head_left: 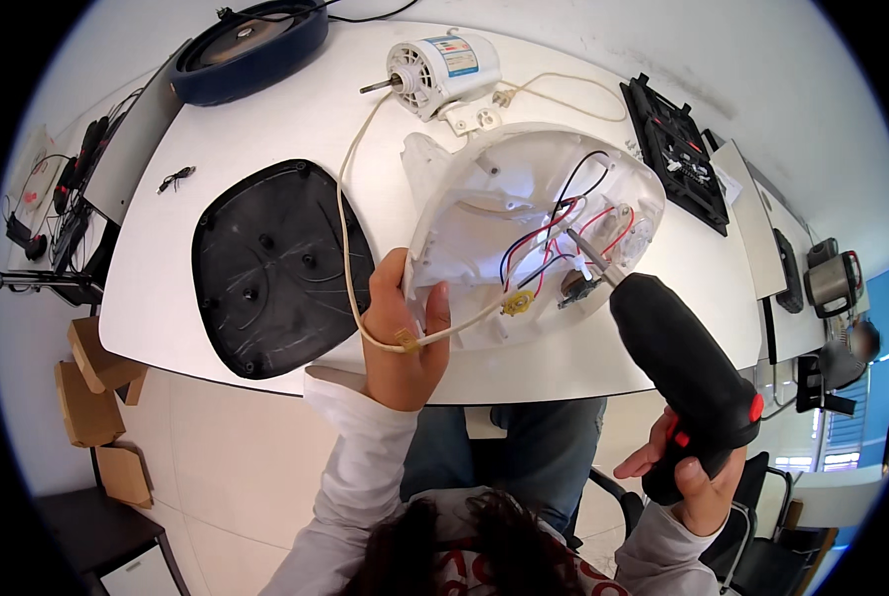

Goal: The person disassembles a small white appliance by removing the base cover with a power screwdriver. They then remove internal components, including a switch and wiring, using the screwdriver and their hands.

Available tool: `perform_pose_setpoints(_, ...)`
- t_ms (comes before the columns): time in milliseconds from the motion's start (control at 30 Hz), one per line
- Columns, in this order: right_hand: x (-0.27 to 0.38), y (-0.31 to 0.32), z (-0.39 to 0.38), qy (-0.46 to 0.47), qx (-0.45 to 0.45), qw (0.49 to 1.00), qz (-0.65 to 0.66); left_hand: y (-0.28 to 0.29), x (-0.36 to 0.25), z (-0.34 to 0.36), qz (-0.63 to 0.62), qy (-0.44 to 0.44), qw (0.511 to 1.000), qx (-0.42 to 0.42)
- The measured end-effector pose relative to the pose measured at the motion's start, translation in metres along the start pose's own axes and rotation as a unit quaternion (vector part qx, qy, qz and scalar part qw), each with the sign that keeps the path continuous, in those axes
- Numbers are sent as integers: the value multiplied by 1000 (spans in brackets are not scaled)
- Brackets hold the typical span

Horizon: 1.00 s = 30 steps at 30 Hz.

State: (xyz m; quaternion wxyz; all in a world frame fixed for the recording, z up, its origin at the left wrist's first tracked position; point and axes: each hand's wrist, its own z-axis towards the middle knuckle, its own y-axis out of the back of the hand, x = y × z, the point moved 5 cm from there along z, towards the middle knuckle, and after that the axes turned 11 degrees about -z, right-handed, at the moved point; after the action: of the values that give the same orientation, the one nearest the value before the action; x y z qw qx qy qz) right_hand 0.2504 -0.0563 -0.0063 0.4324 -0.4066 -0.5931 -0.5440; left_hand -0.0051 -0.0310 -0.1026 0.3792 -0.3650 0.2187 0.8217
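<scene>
The left hand [397, 372] is clamped on the left edge of a white plastic shell [464, 238], and the right hand [708, 502], at the lower right, is wrapped round the grip of one black power screwdriver [678, 353] with red buttons. The shell lies in the centre of the frame, hollow side up, a broad rounded piece with a glossy, ribbed interior; red, blue and black wires [548, 227], too tangled to count, loop through its right half beside one yellow component [516, 303]. The screwdriver's single shaft points in over these wires; whether its tip touches anything cannot be told. One cream cord [341, 199] crosses the left hand and curves up toward the one white motor [449, 70] at top centre. Left of the shell, one black cover [275, 318] lies on the white table [564, 372], with three small posts near its middle. Farther out are one short black cable [175, 180] at the left, one round dark-blue object [250, 50] at the upper left, and one open black tool case [675, 149] at the upper right.
</scene>
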Motion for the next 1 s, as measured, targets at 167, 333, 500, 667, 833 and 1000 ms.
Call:
perform_pose_setpoints(167, 7, 11, 11, 16, 32, 998, -47, -1, -5, 6, -18, -27, 999, 10)
perform_pose_setpoints(333, 10, 10, 19, 47, 49, 997, -48, -4, -2, 7, -28, 14, 999, 37)
perform_pose_setpoints(500, 11, 13, 18, 40, 55, 997, -44, -4, 0, 6, -32, 21, 998, 40)
perform_pose_setpoints(667, 15, 13, 19, 38, 51, 997, -50, -4, 0, 6, -33, 17, 998, 42)
perform_pose_setpoints(833, 15, 17, 18, 25, 53, 997, -47, -3, 2, 4, -34, 21, 998, 38)
perform_pose_setpoints(1000, 15, 18, 18, 29, 55, 997, -50, -4, 1, 4, -39, 27, 998, 36)
